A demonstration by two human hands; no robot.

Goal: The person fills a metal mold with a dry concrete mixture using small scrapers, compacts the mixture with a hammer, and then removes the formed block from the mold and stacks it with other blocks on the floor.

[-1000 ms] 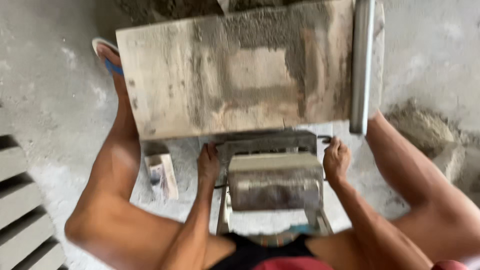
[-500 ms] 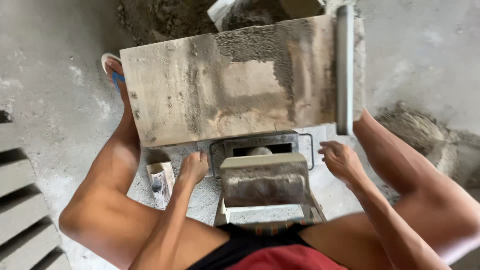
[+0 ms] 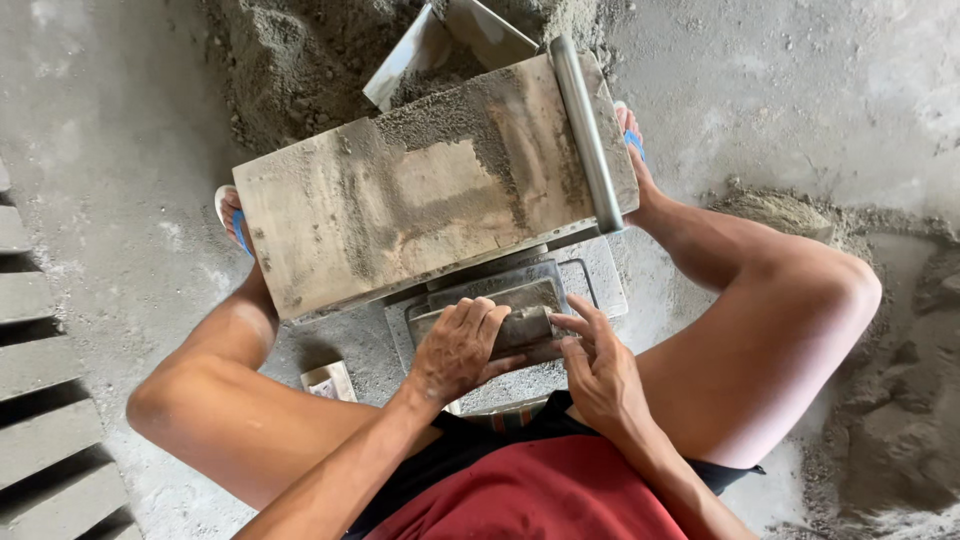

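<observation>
- Nearest the camera, red shorts (image 3: 520,495) over a dark waistband, with bare knees spread to either side.
- The left hand (image 3: 458,348) lies palm down on the metal mould (image 3: 500,310), fingers close together and curled over its top edge, pressing rather than clamped around it.
- The right hand (image 3: 598,365) is beside it, fingers slightly apart, fingertips touching the mould's right end; whether it actually grips is hard to tell from this angle.
- The mould sits between the knees on a grey slab (image 3: 600,285) dusted with cement, just below the wooden board.
- A small carton (image 3: 328,381) lies on the floor by the left leg.
- Beyond the hands, a wide wooden board (image 3: 420,210), tilted and smeared with cement mix, has a metal pipe (image 3: 587,135) along its right edge.
- Sandalled feet show at each side of the board.
- Farthest off, a heap of grey mix (image 3: 290,70) with a shovel blade (image 3: 440,45) in it.
- Grey blocks (image 3: 40,400) lie in a row at far left.
</observation>
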